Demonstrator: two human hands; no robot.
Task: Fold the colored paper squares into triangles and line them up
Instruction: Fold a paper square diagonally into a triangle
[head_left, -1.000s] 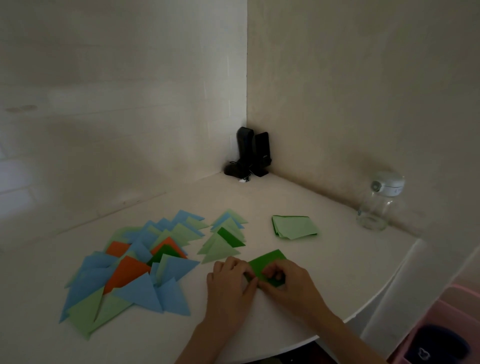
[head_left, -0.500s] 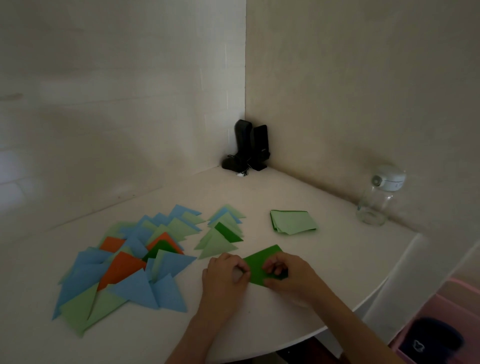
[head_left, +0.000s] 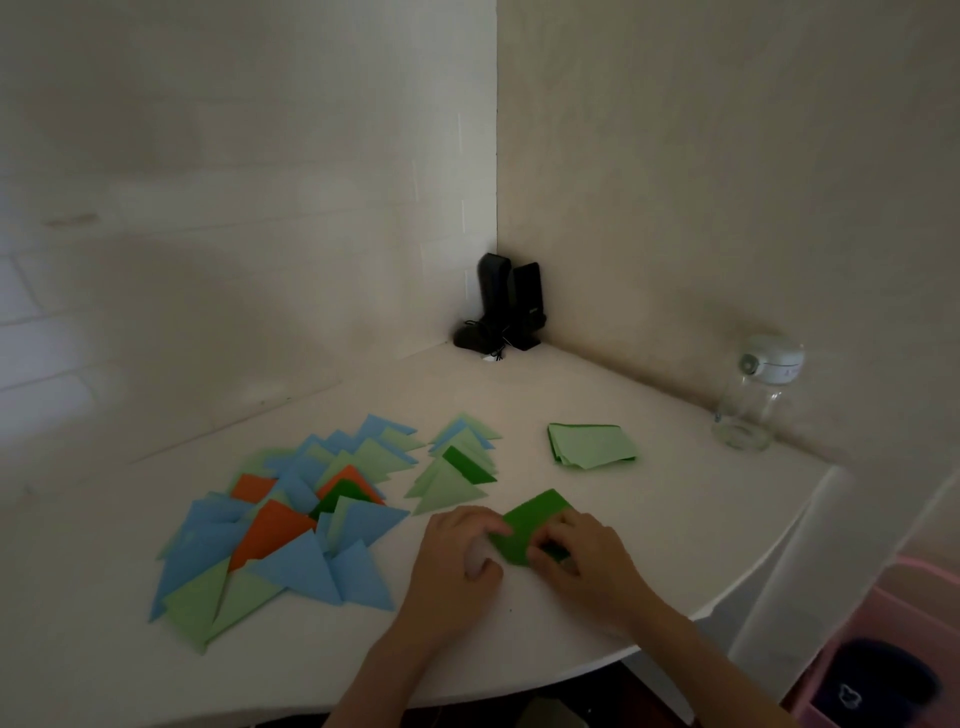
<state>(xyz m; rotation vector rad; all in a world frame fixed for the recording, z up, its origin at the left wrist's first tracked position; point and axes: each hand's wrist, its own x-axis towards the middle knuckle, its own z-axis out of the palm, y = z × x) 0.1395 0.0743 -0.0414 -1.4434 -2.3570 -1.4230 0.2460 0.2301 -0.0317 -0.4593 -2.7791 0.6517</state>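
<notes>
White corner table (head_left: 649, 519), dark green paper (head_left: 530, 522) between left hand (head_left: 457, 561) and right hand (head_left: 587, 564), both pinching it

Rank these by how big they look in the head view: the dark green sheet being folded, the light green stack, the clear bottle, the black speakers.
1. Speakers and bottle: look alike, and both stand farther off, so unranked.
2. Light green stack.
3. Dark green sheet, partly hidden by both hands, so unsure.
</notes>
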